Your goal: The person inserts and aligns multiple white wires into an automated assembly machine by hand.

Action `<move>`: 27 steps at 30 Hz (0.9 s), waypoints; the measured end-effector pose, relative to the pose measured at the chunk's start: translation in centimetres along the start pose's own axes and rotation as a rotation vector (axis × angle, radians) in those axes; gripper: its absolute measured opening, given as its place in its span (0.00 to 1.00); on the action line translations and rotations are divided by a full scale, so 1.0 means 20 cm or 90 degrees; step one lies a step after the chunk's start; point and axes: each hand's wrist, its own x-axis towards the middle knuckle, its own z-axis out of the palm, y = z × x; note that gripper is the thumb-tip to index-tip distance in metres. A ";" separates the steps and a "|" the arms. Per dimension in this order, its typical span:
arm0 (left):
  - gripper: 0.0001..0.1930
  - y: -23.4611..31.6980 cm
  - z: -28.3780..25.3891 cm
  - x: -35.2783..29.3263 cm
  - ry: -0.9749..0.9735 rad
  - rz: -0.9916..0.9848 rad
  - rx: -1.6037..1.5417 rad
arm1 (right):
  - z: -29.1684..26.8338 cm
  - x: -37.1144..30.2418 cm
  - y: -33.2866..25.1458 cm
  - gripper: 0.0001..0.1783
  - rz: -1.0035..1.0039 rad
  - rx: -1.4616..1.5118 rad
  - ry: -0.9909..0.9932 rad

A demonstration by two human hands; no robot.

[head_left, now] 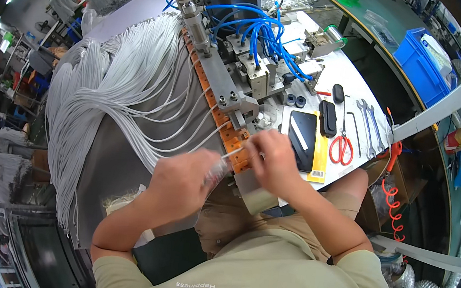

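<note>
My left hand (183, 181) is closed around what looks like a screwdriver (218, 172) with a clear, reddish handle. Motion blurs it a little. Its thin shaft slants up and right toward the end of a row of orange blocks (234, 144). On the other side of that row end, my right hand (272, 156) has its fingers pinched together close to the shaft's tip. Whatever sits between those fingers is too small and covered to make out. Pale grey cables (132, 100) run from the left up to the orange blocks.
A metal machine (256, 78) with blue air tubes (267, 30) stands beyond the blocks. Right of it lie a dark phone (302, 156), red-handled scissors (341, 150), wrenches (366, 123) and a black case (327, 118). A blue bin (418, 69) sits on the far-right bench.
</note>
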 end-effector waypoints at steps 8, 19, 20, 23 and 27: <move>0.14 -0.11 0.08 0.00 -0.379 0.181 -0.227 | 0.02 0.03 0.10 0.11 0.362 0.332 -0.030; 0.05 -0.18 0.15 0.08 -0.239 0.123 -0.385 | 0.03 0.05 0.14 0.12 0.438 0.327 -0.083; 0.05 -0.19 0.16 0.07 -0.238 0.122 -0.385 | 0.03 0.05 0.14 0.12 0.413 0.304 -0.076; 0.08 -0.22 0.17 0.06 -0.202 -0.037 -0.394 | -0.01 0.02 0.11 0.12 0.392 0.265 -0.044; 0.10 -0.14 0.14 0.07 -0.162 -0.208 -0.545 | -0.13 -0.08 -0.13 0.07 0.288 0.236 0.016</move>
